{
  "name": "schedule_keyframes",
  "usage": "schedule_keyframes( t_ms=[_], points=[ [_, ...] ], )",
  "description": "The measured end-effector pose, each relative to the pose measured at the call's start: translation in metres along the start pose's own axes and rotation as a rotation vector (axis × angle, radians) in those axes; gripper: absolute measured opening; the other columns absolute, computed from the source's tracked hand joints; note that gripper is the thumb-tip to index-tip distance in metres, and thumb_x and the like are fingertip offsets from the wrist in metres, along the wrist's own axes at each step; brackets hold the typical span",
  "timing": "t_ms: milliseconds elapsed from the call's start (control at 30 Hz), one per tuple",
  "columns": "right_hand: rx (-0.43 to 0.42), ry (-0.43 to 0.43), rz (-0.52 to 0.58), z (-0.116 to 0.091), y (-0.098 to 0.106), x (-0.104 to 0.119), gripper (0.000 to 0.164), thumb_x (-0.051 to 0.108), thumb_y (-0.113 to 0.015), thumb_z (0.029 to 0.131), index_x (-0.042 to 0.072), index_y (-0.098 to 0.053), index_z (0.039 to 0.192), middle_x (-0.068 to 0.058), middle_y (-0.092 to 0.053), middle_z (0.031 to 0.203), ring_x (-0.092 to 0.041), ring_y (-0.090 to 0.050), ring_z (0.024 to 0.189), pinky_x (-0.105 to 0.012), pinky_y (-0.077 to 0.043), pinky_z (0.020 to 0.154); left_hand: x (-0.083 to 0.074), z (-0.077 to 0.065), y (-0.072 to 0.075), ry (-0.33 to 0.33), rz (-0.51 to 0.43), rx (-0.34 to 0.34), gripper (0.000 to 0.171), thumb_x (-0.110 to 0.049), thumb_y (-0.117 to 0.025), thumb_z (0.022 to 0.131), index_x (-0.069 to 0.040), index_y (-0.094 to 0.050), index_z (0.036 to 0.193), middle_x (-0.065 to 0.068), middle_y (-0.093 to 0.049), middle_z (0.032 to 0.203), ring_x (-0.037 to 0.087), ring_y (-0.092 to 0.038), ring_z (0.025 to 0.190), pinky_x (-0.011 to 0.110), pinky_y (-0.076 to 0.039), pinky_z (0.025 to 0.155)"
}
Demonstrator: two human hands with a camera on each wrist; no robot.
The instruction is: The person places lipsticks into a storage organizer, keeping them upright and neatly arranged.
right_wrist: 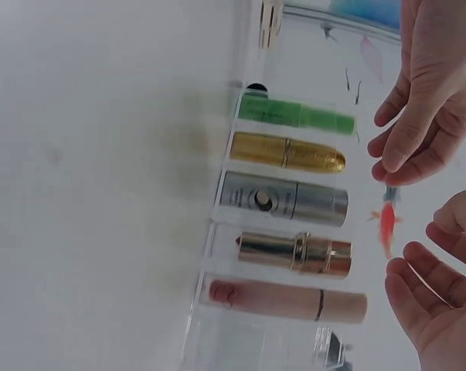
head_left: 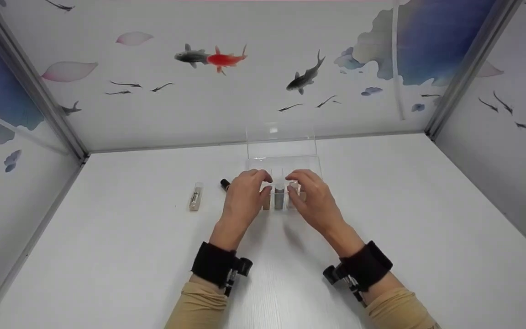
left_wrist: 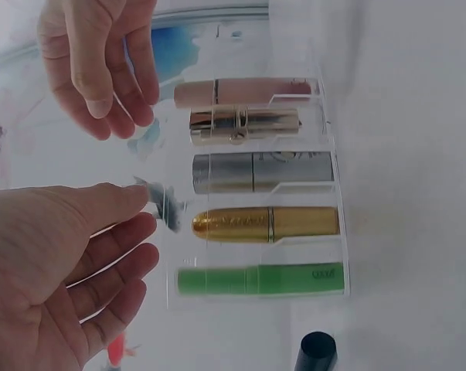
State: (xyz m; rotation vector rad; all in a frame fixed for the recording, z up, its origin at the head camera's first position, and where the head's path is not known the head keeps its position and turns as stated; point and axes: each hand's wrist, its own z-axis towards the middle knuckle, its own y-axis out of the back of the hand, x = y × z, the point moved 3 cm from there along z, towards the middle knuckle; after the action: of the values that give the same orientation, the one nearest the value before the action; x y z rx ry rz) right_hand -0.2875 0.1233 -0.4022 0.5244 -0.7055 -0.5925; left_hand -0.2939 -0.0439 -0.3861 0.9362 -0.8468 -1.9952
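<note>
Clear holder (head_left: pixel 286 158): toward the desk's (head_left: pixel 107 256) far edge, five tubes inside!
Left hand (head_left: pixel 244 192): loosely bent, narrow thumb gap, holding nothing, by the holder's left end.
Right hand (head_left: pixel 315 198): bent too, thumb apart, nothing held, by the right end.
Green tube (left_wrist: pixel 260 280): leftmost; masked in head view, plain from both wrists!
Rightward: gold tube (left_wrist: pixel 267 222), silver tube (right_wrist: pixel 283 198) (emblem clearest from right wrist), rose-gold lipstick (right_wrist: pixel 294 253), pink tube (right_wrist: pixel 287 301).
Vial (head_left: pixel 195 197): whole only in head view, beyond the holder's left edge.
</note>
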Motion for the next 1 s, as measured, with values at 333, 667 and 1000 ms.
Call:
schedule_keyframes(
  t_ms=[333, 667, 1000],
  points=[
    [0.146, -0.007, 0.091, 0.006, -0.028, 0.027, 0.024, 0.002, -0.067, 0.091, 0.005, -0.065, 0.115, -0.013, -0.068, 0.112, -0.026, -0.068, 0.1, -0.035, -0.059, 0.086, 0.047, -0.009, 0.025, 0.151, 0.012, -0.003, 0.013, -0.015, -0.073, 0.091, -0.01, -0.072, 0.103, 0.007, -0.075, 0.101, 0.024, -0.07, 0.091, 0.037, -0.056, 0.079],
    [0.343, -0.031, 0.212, 0.011, -0.059, 0.043, 0.036, 0.005, -0.069, 0.092, 0.001, -0.059, 0.126, -0.017, -0.066, 0.122, -0.031, -0.069, 0.104, -0.039, -0.06, 0.087, 0.099, -0.028, 0.044, 0.349, 0.048, 0.083, 0.035, -0.02, -0.072, 0.092, -0.004, -0.065, 0.123, 0.02, -0.066, 0.124, 0.037, -0.065, 0.111, 0.046, -0.055, 0.089],
    [0.525, -0.164, 0.312, 0.02, -0.098, 0.057, 0.04, 0.007, -0.066, 0.094, -0.001, -0.055, 0.132, -0.022, -0.063, 0.128, -0.033, -0.066, 0.113, -0.046, -0.055, 0.096, 0.128, -0.043, 0.038, 0.515, 0.095, 0.323, 0.049, -0.023, -0.068, 0.094, 0.007, -0.056, 0.131, 0.026, -0.065, 0.117, 0.038, -0.065, 0.108, 0.048, -0.054, 0.092]
  ],
)
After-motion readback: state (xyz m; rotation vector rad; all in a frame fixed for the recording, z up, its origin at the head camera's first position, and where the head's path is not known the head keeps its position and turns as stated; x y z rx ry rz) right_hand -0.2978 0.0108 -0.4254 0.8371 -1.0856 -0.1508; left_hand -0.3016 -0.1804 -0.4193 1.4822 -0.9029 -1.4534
